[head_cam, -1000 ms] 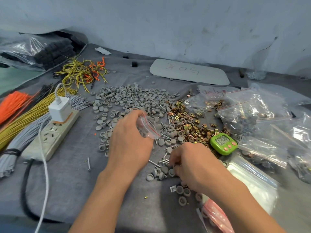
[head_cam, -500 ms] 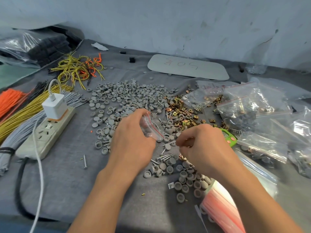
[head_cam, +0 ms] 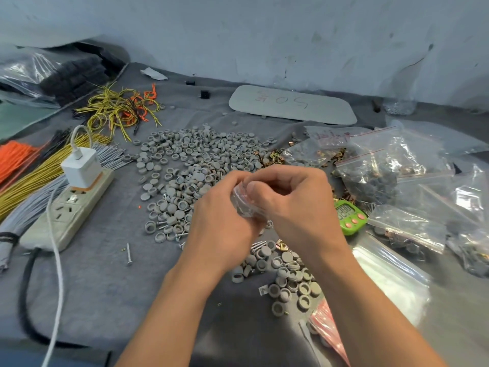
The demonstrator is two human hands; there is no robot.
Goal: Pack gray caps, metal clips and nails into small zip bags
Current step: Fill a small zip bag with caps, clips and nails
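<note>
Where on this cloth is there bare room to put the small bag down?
Bare cloth lies between the power strip and the cap pile, around the lone nail, down to the near edge. Crowded: the pile itself; clips, timer and filled bags to the right.

Pale flat board (head_cam: 291,108) by wall: handwritten dark marks, upside down to camera, read roughly "505"; red scribble beside them illegible. Green timer (head_cam: 349,218): dark digits on display, too blurred to read. Far zip bag (head_cam: 328,135): red lettering, unreadable
</note>
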